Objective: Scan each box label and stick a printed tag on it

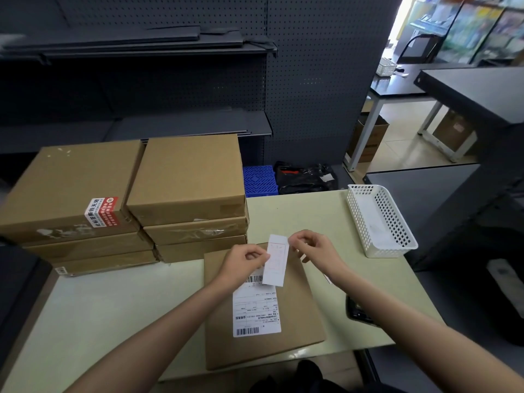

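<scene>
A tag point(275, 259) was pinched at its edges by both hands, left point(243, 262) and right point(313, 246), above the box point(297, 321). It should be lowered flat beside the box's label point(256, 307), barcodes left uncovered.

A pale green counter point(119, 307) fills the near part of the scene. On its far right corner sits a white perforated plastic basket point(380, 219), its long side running near to far. A dark handheld device point(358, 310) lies near the counter's right edge, partly hidden. Beyond the far edge, on the floor, a blue plastic crate point(259, 180) stands just beside a heap of black plastic bags point(306, 177). Dark pegboard shelving point(170, 80) forms the far wall, with flat dark panels lying on its 2 shelves. To the right is a dark table point(467, 92), and far right a white-legged table point(397, 89) carrying a small white basket point(385, 66).
</scene>
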A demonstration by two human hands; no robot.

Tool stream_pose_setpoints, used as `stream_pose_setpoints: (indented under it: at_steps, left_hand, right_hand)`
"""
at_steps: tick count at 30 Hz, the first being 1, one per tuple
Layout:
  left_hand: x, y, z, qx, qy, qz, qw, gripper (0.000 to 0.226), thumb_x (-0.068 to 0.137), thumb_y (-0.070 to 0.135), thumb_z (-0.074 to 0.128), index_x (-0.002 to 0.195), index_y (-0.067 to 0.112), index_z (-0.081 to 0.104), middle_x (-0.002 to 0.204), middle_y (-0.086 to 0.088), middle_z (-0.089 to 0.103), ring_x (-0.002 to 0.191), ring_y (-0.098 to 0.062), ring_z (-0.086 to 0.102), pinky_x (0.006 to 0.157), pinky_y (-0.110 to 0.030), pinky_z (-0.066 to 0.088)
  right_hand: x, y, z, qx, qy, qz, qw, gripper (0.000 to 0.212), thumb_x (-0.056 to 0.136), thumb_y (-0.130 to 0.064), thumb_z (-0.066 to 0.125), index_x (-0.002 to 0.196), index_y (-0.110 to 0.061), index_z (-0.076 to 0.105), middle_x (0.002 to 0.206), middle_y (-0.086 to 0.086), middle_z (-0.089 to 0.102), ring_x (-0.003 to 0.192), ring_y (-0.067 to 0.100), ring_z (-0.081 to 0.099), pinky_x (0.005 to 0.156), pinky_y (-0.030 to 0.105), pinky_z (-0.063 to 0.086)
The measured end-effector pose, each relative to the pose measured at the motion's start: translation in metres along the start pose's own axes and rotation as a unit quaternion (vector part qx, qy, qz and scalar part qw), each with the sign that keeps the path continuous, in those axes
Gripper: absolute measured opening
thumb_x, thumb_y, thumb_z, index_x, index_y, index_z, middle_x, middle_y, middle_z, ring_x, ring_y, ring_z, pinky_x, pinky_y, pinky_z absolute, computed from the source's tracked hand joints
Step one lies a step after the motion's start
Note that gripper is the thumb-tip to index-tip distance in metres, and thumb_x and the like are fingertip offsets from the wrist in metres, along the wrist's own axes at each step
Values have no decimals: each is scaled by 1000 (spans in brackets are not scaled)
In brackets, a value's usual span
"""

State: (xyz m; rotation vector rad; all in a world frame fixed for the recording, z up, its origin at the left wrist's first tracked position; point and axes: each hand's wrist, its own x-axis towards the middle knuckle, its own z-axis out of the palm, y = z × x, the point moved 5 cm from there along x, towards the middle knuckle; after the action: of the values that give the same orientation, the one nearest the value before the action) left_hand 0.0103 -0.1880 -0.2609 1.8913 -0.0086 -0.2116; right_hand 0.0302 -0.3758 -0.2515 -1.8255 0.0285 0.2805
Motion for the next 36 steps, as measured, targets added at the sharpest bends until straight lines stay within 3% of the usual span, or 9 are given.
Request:
stream_pose_setpoints:
  at_steps: [4,7,14,25,30,36]
  left_hand:
    - [1,2,0,-23,13,-3,1000,7,84,8,69,79,12,71,67,2,66,58,0,56,62,-14,45]
    - [1,1,0,-35,4,-2,999,8,84,9,70,78,14,71,69,1,68,62,-5,59,65,-19,48]
    - [-5,-12,-1,-14,-26,-20,999,17,80,8,72,71,22,72,68,3,70,65,-9,61,72,-31,52]
    - [-7,-8,2,-27,-44,-21,998,13,81,10,73,75,22,73,71,2,70,64,-5,59,67,-22,49]
    - [-6,-10,4,-25,-50,-20,998,16,80,10,74,73,24,73,71,-2,70,64,-8,58,66,-24,48]
    - [-6,-11,7,-24,-48,-20,998,16,80,8,73,73,22,72,72,-6,69,67,-15,58,67,-27,48]
  right_hand:
    - [-5,14,18,-32,-61,18,997,24,88,-28,68,86,-4,68,73,6,60,67,13,53,60,20,44]
    - [-4,17,22,-57,-61,12,996,32,89,-27,67,80,4,64,69,9,55,64,15,50,63,27,42]
    - [3,6,10,-70,-8,-11,997,29,90,-24,65,84,4,66,64,4,58,60,12,49,63,27,41]
    - [5,0,6,-103,5,-13,995,24,91,-27,64,85,-4,69,69,2,64,61,9,53,67,26,44]
    - [6,1,6,-96,8,-12,995,25,90,-27,65,86,-2,69,75,11,68,64,12,54,70,32,46]
    - [3,-1,6,-116,13,-14,993,26,90,-27,64,77,-5,66,65,-4,63,62,10,52,68,27,43]
